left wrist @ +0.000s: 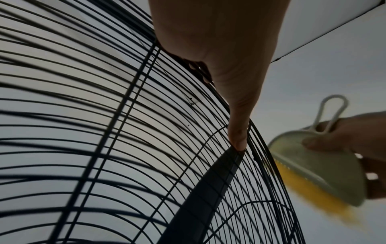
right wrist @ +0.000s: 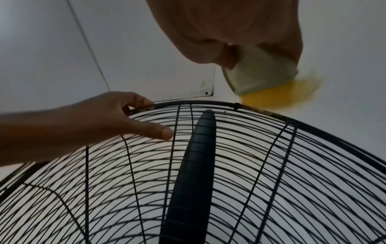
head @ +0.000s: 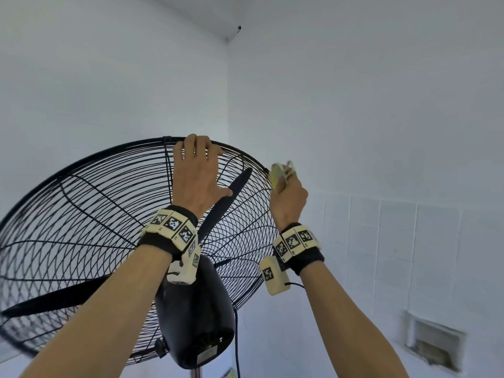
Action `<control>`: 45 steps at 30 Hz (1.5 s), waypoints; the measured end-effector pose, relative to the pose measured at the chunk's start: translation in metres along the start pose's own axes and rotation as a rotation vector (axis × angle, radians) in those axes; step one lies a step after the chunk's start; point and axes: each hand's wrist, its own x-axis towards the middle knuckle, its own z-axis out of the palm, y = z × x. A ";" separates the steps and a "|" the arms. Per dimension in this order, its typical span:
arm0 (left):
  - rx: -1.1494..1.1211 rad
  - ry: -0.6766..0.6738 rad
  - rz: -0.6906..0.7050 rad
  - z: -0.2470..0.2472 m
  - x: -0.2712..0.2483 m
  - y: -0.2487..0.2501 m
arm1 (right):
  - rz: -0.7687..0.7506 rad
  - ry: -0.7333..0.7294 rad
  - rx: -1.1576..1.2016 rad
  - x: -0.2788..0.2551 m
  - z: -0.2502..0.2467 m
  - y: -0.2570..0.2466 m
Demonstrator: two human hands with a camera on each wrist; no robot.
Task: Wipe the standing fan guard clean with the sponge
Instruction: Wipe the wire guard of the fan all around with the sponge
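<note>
a white room corner (head: 227, 39) stands behind the black fan guard (head: 81, 214). the left hand (head: 197, 170) curls its fingers over the guard's top rim, thumb stretched along the wires. the right hand (head: 289, 195) grips the sponge (head: 276, 173) (pale handle, yellow underside) against the rim's far right edge.

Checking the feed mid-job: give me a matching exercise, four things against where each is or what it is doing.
Things:
1. left hand
2. right hand
3. sponge
4. fan blade

States:
A. inside the fan guard, behind the wires
B. yellow edge against the guard's outer rim
C. fingers hooked over the top of the rim
D. holds the pale handled tool

Pairs: 1-C, 2-D, 3-B, 4-A
</note>
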 end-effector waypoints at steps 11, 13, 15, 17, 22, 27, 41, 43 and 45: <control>0.012 -0.010 -0.011 0.000 -0.001 0.003 | -0.106 -0.042 0.281 0.040 0.006 -0.056; 0.033 -0.018 -0.004 0.000 0.000 0.006 | -0.106 -0.059 0.265 0.045 0.011 -0.059; 0.037 -0.028 -0.008 0.001 0.001 0.008 | -0.158 -0.133 0.199 0.046 0.012 -0.060; 0.038 -0.030 -0.019 0.001 0.001 0.006 | -0.159 -0.212 0.149 0.049 0.004 -0.061; 0.028 -0.034 -0.020 0.004 0.001 0.004 | -0.060 -0.233 0.147 0.064 -0.013 -0.064; 0.056 -0.049 -0.013 0.000 0.001 0.012 | -0.089 -0.219 0.160 0.054 -0.004 -0.062; 0.012 -0.045 0.019 -0.001 0.004 -0.003 | -0.124 -0.251 0.053 0.042 -0.009 -0.067; -0.003 -0.037 0.088 -0.002 0.004 -0.016 | -0.099 -0.295 0.097 0.046 -0.010 -0.063; -0.016 -0.016 0.136 -0.001 0.000 -0.032 | -0.081 -0.363 0.137 0.043 -0.012 -0.058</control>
